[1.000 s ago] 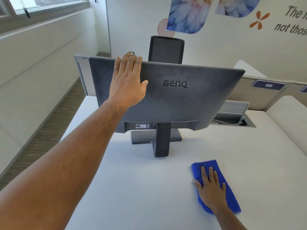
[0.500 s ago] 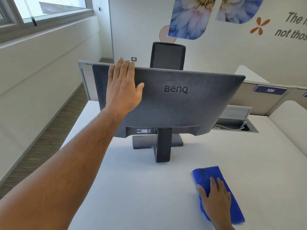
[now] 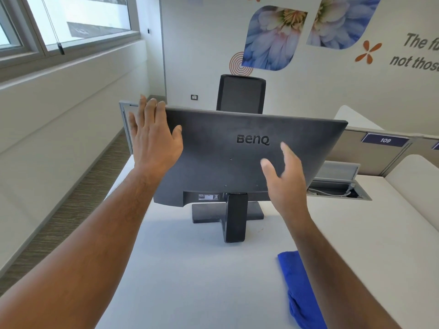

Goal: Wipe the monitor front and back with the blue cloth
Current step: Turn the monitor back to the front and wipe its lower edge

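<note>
- A folded, bright blue microfibre cloth (image 3: 299,290) lies flat on the white bench (image 3: 194,269) in the lower right of the frame, untouched by either hand; the right forearm passes above its right edge.
- The right hand (image 3: 283,176) is raised right of centre with straight, loosely spread fingers and holds nothing. It sits before the lower right part of the monitor's back; whether it touches the casing cannot be told.
- The left hand (image 3: 153,136), left of centre, lies flat and wide with spread fingers at the upper left corner of the monitor, fingertips reaching past its top edge.
- The dark grey flat-panel monitor (image 3: 237,157) stands mid-frame on its rectangular base and stalk, back side toward the camera, showing a raised BenQ logo and tilting slightly.
- Beyond it, right of centre, an open cable hatch (image 3: 342,186) sits in the bench.
- A black mesh-backed office chair (image 3: 241,93) rises behind the monitor's top edge, before a white wall with flower prints.
</note>
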Demonstrator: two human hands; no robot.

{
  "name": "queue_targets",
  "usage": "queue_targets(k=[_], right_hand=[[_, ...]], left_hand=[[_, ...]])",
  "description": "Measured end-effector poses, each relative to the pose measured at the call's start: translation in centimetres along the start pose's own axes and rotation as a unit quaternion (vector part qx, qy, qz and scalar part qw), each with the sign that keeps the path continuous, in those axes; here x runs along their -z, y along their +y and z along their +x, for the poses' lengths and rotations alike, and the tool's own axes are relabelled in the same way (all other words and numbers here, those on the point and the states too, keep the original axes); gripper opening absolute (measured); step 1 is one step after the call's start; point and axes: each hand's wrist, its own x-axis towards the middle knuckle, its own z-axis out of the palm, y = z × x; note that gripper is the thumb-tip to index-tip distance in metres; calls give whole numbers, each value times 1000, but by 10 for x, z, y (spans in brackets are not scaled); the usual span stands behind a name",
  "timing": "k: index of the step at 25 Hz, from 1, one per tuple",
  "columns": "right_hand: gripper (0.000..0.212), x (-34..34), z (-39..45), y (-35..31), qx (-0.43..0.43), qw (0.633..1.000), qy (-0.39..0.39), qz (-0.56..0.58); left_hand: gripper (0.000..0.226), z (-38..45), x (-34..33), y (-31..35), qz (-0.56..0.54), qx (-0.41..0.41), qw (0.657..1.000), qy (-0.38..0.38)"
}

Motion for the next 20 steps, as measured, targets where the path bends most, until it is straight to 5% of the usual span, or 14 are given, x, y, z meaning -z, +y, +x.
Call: queue_targets(k=[7, 20], right_hand=[[81, -40, 35, -74, 6, 998, -65, -24], [87, -41, 51, -82, -45, 990, -119, -63]], left_hand=[[54, 2, 18, -9, 13, -24, 999, -23], [45, -4, 78, 31, 60, 15, 993, -102]])
